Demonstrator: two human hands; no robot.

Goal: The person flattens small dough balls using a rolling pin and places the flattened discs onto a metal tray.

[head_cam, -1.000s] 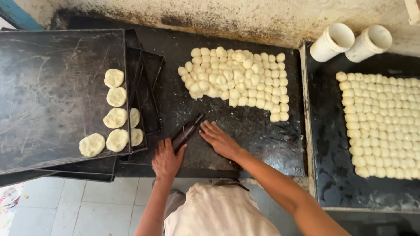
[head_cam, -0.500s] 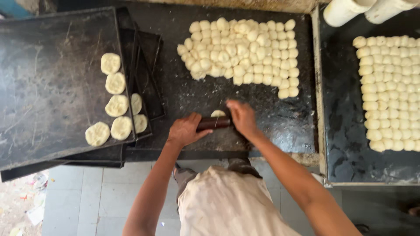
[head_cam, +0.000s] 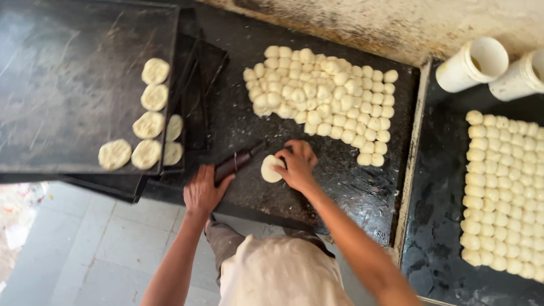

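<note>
Fingers of the right hand (head_cam: 297,164) are bent and press down on a flat round piece of pale dough (head_cam: 271,169); half a second ago they lay on the roller. Now only the left hand (head_cam: 203,191) touches the dark wooden rolling pin (head_cam: 237,162), its fingers curled loosely over the near end. All this is on the big black work table (head_cam: 340,187). At the left, a big black baking tray (head_cam: 68,85) holds flat dough rounds (head_cam: 148,124). Behind the hands sits a pile of small dough balls (head_cam: 323,96). More dough balls in rows (head_cam: 501,192) lie at the right. Two white plastic cups (head_cam: 473,63) lie on their sides.
</note>
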